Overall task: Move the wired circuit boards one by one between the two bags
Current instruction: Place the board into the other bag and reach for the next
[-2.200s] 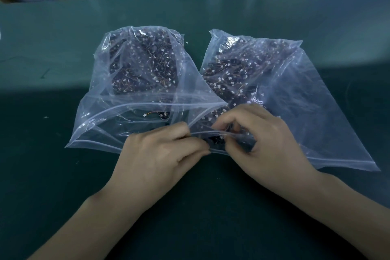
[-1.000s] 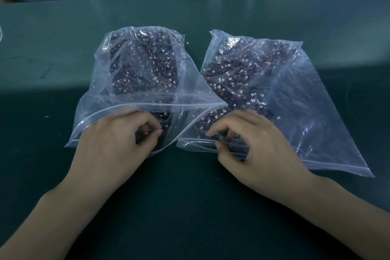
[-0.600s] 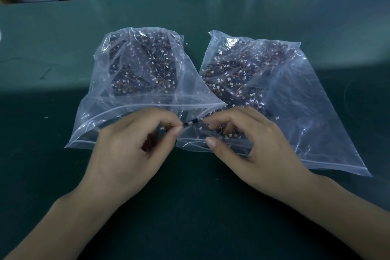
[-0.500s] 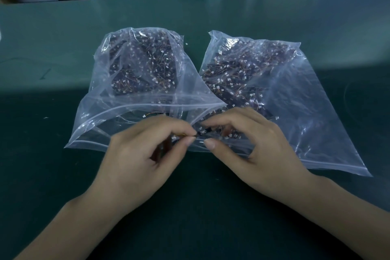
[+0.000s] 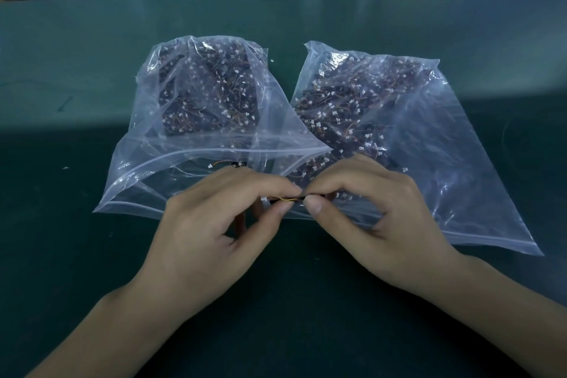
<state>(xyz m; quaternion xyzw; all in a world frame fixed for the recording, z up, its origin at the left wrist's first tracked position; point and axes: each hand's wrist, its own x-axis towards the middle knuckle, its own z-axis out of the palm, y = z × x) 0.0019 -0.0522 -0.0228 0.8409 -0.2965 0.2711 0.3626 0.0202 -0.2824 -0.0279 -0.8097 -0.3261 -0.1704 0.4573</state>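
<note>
One wired circuit board (image 5: 290, 199) is pinched between the left hand (image 5: 214, 224) and right hand (image 5: 374, 209), just before the mouths of the left bag (image 5: 147, 163) and right bag (image 5: 460, 163); judged light, small, with thin fragile leads; take hold by the board edge, not the wire; no legible markings.

- The left bag (image 5: 196, 120) and right bag (image 5: 408, 138) lie side by side on the green mat (image 5: 306, 310); their near corners overlap, so no gap runs between them there.
- Behind that overlap, a narrow wedge of bare mat separates the bags.
- The left bag's mouth gapes toward the near edge, a wide way in.
- Both hands (image 5: 211, 233) (image 5: 377, 218) meet in front of the left bag's near right corner, blocking it.
- Left of the left bag, mat is bare.
</note>
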